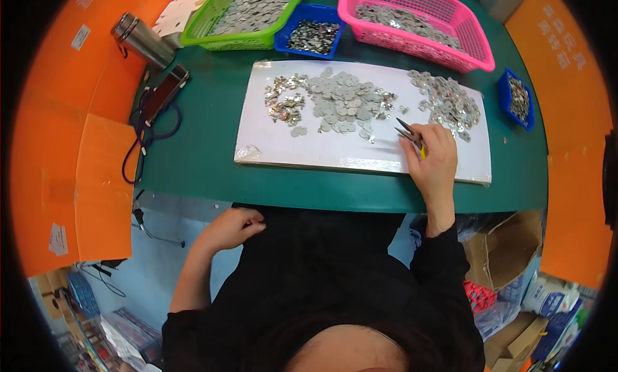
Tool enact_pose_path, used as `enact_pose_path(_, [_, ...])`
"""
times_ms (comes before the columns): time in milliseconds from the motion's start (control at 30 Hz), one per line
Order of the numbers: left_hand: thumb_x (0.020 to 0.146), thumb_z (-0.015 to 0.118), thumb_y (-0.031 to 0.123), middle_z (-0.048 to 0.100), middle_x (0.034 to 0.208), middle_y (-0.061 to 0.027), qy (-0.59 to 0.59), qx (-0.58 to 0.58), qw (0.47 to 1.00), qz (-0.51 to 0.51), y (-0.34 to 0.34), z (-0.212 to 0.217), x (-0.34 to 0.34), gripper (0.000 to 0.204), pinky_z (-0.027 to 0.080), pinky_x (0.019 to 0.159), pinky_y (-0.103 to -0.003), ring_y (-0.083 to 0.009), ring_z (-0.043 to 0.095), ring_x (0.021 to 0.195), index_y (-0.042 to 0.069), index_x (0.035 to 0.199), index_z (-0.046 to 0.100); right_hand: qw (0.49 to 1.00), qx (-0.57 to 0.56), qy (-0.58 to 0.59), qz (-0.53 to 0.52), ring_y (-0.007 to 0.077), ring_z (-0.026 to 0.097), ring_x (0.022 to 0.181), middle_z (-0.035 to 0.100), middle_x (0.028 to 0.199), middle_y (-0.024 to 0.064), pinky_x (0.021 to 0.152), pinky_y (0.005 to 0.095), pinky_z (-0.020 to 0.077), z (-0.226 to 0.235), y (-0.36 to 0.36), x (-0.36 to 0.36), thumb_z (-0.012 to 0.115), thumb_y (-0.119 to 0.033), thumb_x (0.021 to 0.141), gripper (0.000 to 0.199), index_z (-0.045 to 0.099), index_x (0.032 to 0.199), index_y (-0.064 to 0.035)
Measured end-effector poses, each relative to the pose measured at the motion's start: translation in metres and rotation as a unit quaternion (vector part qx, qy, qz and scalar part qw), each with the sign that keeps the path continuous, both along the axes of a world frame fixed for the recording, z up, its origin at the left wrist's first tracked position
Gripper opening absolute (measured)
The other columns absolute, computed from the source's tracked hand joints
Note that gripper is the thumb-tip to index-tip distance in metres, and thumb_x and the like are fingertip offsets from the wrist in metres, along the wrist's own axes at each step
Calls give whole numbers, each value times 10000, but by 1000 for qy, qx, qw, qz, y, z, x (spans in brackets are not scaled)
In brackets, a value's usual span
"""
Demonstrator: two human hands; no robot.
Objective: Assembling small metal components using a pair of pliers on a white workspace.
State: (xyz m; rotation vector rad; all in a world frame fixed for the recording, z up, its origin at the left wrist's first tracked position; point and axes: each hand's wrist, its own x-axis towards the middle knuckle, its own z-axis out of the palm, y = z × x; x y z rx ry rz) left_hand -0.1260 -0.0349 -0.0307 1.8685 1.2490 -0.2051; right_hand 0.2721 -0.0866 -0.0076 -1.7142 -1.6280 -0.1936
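Observation:
My right hand [436, 156] grips a small pair of pliers [408, 131] with a yellow handle. Their dark jaws are parted, with nothing seen between them, over a white board [309, 150]. Left of the jaws, a pile of flat grey metal discs [344, 98] lies on the board, with small shiny metal pieces [284, 102] at its left side. Another heap of shiny discs [450, 105] spreads just beyond my right hand. My left hand [237, 227] rests at my lap below the table edge, loosely curled, thumb apart from the fingers, no object visible in it.
Along the back stand a green basket [225, 42], a blue tray [306, 52] and a pink basket [412, 45], all holding metal pieces. A smaller blue tray [529, 118] sits at right. At left are a steel flask [143, 40] and a corded phone [164, 95]. Orange panels [106, 185] flank the table.

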Motion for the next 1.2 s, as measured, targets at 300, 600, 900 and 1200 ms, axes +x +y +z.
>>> enact_pose_path(300, [828, 723, 128, 673, 872, -70, -211, 251, 942, 68, 66, 88, 99, 156, 500, 703, -306, -197, 654, 814, 45, 954, 685, 999, -28, 1, -21, 272, 540, 792, 581, 853, 86, 701, 362, 428, -4, 3, 0, 731, -37, 758, 170, 615, 883, -30])
enact_pose_path(600, [758, 766, 173, 632, 908, -39, -121, 388, 912, 50, 66, 38, 129, 197, 445, 780, -383, -261, 590, 883, 85, 896, 656, 999, -40, 3, -15, 262, 537, 794, 579, 877, 90, 697, 343, 441, -5, 8, 0, 706, 6, 762, 186, 595, 910, -12])
enact_pose_path(900, [776, 749, 129, 631, 902, -57, -172, 373, 907, 94, 60, 25, 129, 182, 457, 773, -384, -268, 590, 880, 57, 906, 644, 998, -39, 48, -6, 236, 573, 825, 599, 913, 104, 711, 310, 471, -11, 4, 1, 700, 17, 818, 168, 606, 957, 7])
enact_pose_path(1200, [801, 714, 22, 630, 857, -76, -249, 299, 910, 146, 51, 33, 142, 161, 499, 748, -310, -207, 626, 819, 24, 941, 634, 965, -27, 257, 37, 134, 562, 840, 603, 948, 54, 740, 249, 461, -5, -4, 3, 661, -12, 893, 87, 611, 959, 16])
